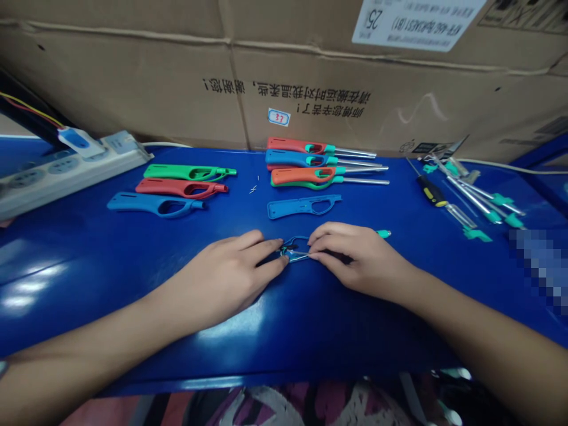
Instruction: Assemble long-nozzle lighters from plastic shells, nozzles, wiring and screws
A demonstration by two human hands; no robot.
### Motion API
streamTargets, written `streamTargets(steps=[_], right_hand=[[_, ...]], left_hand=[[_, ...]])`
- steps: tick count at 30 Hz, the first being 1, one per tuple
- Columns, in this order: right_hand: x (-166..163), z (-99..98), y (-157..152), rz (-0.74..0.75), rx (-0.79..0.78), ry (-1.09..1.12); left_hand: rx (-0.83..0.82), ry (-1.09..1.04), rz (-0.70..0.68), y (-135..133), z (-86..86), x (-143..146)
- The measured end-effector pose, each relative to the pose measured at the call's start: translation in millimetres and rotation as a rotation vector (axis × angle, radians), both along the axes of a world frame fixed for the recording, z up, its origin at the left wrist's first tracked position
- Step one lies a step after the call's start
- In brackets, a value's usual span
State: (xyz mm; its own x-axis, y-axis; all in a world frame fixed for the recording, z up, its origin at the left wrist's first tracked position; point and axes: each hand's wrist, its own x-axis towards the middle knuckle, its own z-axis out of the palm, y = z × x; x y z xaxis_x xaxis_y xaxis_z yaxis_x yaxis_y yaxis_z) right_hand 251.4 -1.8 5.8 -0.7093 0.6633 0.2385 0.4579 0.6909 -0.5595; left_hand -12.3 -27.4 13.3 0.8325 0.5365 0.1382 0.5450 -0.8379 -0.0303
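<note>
Item: blue lighter shell, mid-bench, teal nozzle end toward 3 o'clock. Left hand and right hand, fingers curled, pinch it from 9 and 3 o'clock. Step, as judged: seating small inner parts. Next move calls for fine fingertip pressure. Spare half-shell at 12 o'clock.

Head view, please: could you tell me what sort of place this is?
Probably a factory assembly bench: empty lighter shells and finished lighters laid out in rows on a blue table, a screwdriver alongside, and shipping cartons stacked behind.
</note>
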Motion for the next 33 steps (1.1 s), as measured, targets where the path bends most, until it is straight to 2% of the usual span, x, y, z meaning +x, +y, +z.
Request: streamTargets(steps=[3,5,12,21,33], right_hand=[[2.0,1.1,-1.7,0.026,0.090,-0.124],[2.6,0.7,-1.7,0.014,0.096,-0.161],[0.4,-3.7,3.9,-0.087,0.006,0.078],[-1.5,-3.7,4.0,-0.106,-0.076,0.064],[-3.1,-1.8,5.0,-0.082,-0.072,0.029]], left_hand=[[0.009,0.011,-0.010,-1.0,0.8,-0.1],[0.004,0.010,-0.013,-1.2,0.6,-0.8],[-0.002,-0.020,-0.009,-1.8,-1.5,-2.5],[0.029,0.008,-0.028,-2.9,-2.7,-2.8],[0.019,-0.023,-0.028,-2.1,-0.4,-1.6]])
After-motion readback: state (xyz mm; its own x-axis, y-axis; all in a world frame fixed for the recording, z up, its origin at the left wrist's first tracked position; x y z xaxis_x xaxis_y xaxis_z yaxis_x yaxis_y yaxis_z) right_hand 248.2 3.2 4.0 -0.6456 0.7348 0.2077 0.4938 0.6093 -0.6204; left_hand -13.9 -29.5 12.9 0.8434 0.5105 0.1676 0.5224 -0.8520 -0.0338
